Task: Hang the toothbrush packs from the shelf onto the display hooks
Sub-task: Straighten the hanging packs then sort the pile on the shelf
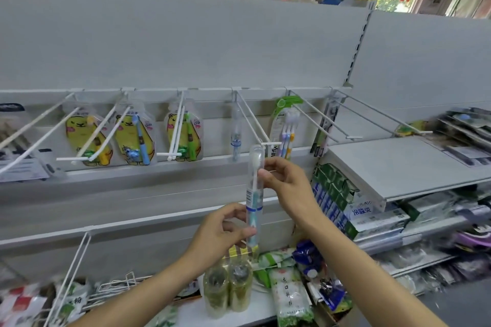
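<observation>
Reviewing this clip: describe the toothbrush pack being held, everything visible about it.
The toothbrush pack is a slim clear plastic tube with a white and blue brush inside and a blue band. It is upright, its top just under the tip of a white display hook. The left hand pinches its lower part, the right hand its upper part.

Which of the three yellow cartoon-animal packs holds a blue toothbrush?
The middle pack. Its brush is blue; the right pack holds a green one, and the left pack shows no blue brush.

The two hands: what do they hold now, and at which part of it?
Both hold one clear toothbrush pack, upright. The left hand pinches its lower part; the right hand pinches its upper part, just below the hook's tip.
</observation>
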### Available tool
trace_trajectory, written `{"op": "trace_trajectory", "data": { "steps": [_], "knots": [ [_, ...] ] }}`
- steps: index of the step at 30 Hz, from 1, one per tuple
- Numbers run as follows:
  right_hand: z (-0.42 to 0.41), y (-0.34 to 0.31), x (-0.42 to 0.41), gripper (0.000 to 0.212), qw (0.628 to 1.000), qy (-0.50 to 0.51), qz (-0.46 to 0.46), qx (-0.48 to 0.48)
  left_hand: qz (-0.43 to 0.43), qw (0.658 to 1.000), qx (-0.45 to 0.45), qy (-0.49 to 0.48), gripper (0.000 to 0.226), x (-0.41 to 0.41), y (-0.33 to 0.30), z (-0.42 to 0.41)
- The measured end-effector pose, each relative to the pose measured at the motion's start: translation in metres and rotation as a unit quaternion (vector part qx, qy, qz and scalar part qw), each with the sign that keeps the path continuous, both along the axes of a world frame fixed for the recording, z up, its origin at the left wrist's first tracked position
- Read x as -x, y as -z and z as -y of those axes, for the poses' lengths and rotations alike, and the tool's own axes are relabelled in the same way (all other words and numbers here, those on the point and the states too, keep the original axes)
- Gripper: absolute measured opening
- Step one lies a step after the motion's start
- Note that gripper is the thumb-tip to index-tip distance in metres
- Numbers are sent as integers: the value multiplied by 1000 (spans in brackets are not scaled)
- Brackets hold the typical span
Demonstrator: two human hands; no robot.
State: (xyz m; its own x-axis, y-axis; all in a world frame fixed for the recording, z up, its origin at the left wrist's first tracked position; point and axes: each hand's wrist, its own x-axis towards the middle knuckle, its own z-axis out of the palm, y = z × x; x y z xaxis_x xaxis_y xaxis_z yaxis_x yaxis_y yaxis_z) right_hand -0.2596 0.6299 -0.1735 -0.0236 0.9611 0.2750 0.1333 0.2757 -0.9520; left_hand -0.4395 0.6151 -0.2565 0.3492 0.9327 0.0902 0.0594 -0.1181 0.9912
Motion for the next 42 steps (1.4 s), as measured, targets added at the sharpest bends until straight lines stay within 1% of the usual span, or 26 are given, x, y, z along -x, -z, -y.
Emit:
{"op": "trace_trajectory", "data": {
  "steps": [3, 6, 8, 10, 12, 16, 19, 21, 23, 25, 27, 28, 29, 31, 32, 34, 37, 40, 42],
  "knots": [
    [-34, -2, 3, 9, 1000, 12, 21, 14, 7, 999, 10, -34, 27, -8, -2, -25],
    [-75, 1, 5, 12, 998, 42, 51, 24, -21, 996, 14, -82, 25, -17, -6, -56],
    [-104, 1, 6, 9, 993, 51, 103, 3, -38, 993, 24, -111, 28, -22, -8, -78],
    [-127, 0, 9, 16, 990, 55, 130, 0, -57, 988, 32, -140, 30, -24, -8, -97],
    [-146, -3, 11, 15, 991, 52, 124, 8, -69, 984, 27, -159, 28, -24, -8, -115],
    [-169, -11, 15, 8, 994, 33, 105, 3, -90, 982, 19, -163, 25, -21, -8, -143],
    [-178, -10, 17, 23, 992, 32, 126, -1, -94, 981, 27, -166, 28, -20, -7, -154],
    [-180, -8, 16, 23, 991, 29, 133, -5, -99, 981, 23, -165, 30, -20, -6, -156],
    [-179, -7, 16, 18, 990, 28, 135, -10, -107, 981, 19, -161, 30, -20, -5, -156],
    [-177, -9, 16, 17, 991, 32, 133, -10, -141, 976, -2, -165, 30, -22, -5, -153],
    [-174, -9, 14, 16, 987, 29, 157, -7, -221, 958, -49, -177, 32, -21, -5, -148],
    [-171, -7, 12, 12, 983, 28, 180, 0, -252, 948, -67, -184, 37, -18, -5, -146],
    [-169, -3, 7, 11, 978, 30, 208, 10, -272, 941, -77, -185, 41, -15, -6, -142],
    [-159, 3, -5, 34, 963, 40, 267, 26, -310, 928, -101, -179, 46, -7, -8, -137],
    [-150, 5, -13, 43, 952, 45, 301, 19, -333, 918, -126, -173, 46, -4, -10, -134],
    [-129, 8, -30, 44, 924, 44, 379, -28, -365, 898, -194, -153, 46, 2, -15, -128],
    [-95, 15, -58, 44, 870, 33, 480, -105, -387, 864, -305, -103, 46, 3, -27, -118],
    [-58, 22, -86, 46, 821, 55, 545, -161, -394, 827, -398, -53, 48, -5, -33, -114],
    [-37, 27, -106, 49, 800, 74, 568, -179, -383, 810, -444, -13, 47, -17, -36, -113]
  ]
}}
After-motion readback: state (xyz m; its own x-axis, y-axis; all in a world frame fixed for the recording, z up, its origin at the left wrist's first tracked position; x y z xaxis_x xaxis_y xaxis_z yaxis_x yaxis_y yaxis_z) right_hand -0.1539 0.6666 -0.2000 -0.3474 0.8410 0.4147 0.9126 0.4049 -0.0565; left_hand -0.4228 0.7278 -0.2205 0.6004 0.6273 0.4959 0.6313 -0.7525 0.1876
